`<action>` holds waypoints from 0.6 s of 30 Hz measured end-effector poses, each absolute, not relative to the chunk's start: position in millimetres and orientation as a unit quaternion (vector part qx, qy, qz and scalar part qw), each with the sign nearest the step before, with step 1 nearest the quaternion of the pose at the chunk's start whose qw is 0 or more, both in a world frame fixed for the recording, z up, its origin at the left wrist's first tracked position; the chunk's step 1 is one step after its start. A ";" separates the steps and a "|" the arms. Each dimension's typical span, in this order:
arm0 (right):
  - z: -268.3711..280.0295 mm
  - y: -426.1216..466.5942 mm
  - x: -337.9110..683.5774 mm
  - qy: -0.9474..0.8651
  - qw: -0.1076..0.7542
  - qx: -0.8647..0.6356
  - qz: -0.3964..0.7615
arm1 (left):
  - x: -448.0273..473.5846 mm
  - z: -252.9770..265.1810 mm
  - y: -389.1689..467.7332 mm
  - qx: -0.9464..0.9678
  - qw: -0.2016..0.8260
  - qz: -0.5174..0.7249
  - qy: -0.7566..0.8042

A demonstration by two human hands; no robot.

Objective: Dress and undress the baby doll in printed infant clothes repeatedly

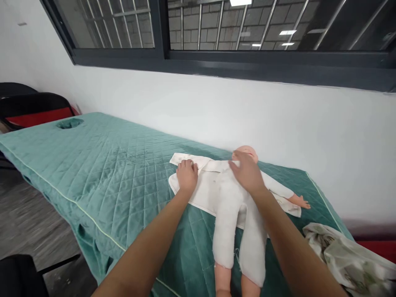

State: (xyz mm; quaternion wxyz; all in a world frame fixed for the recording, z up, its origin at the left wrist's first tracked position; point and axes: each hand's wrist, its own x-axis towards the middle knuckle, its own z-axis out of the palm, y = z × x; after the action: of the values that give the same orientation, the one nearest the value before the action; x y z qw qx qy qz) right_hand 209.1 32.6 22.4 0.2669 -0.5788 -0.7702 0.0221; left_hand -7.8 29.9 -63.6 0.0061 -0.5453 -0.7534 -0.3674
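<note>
A baby doll (230, 194) with a white cloth body and pink plastic head, hand and feet lies on its back. Under it a white baby shirt (207, 192) is spread, one sleeve stretching to the left. My left hand (187, 177) is closed on the shirt near that sleeve, with curled fingers. At the doll's upper chest and shoulder, my right hand (247, 171) grips with bent fingers and partly covers the head. The doll's arm on the right lies stretched out above the shirt's other side. Its arm on the left cannot be made out.
The bed has a green quilted cover (123, 177) with a face hole (69, 123) at the far left. A crumpled patterned cloth (349, 260) lies at the right. Behind are a white wall (309, 123) and barred window. Black chairs (34, 107) stand at the left.
</note>
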 end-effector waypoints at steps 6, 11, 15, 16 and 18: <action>-19.7 0.4 283.6 -0.496 0.420 -0.748 0.137 | -4.1 -63.4 29.0 -0.521 0.002 -0.317 -0.793; -20.1 -7.3 286.8 -0.458 0.361 -0.788 0.198 | -1.0 -52.4 22.9 -0.556 -0.036 -0.299 -0.775; -17.3 -12.5 282.3 -0.451 0.387 -0.781 0.192 | 4.9 -39.6 22.2 -0.588 -0.073 -0.298 -0.749; -18.0 -13.8 281.4 -0.454 0.391 -0.777 0.193 | 7.4 -36.2 23.1 -0.594 -0.079 -0.299 -0.742; -20.6 -16.0 279.8 -0.472 0.403 -0.758 0.200 | 13.8 -29.4 25.5 -0.613 -0.087 -0.301 -0.726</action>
State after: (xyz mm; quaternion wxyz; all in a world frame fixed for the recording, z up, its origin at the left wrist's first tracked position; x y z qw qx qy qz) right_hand 279.8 -16.0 -20.6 0.4032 -0.7581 -0.4718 0.2003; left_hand 13.8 25.5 -29.4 -0.0875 -0.6127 -0.7256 -0.3007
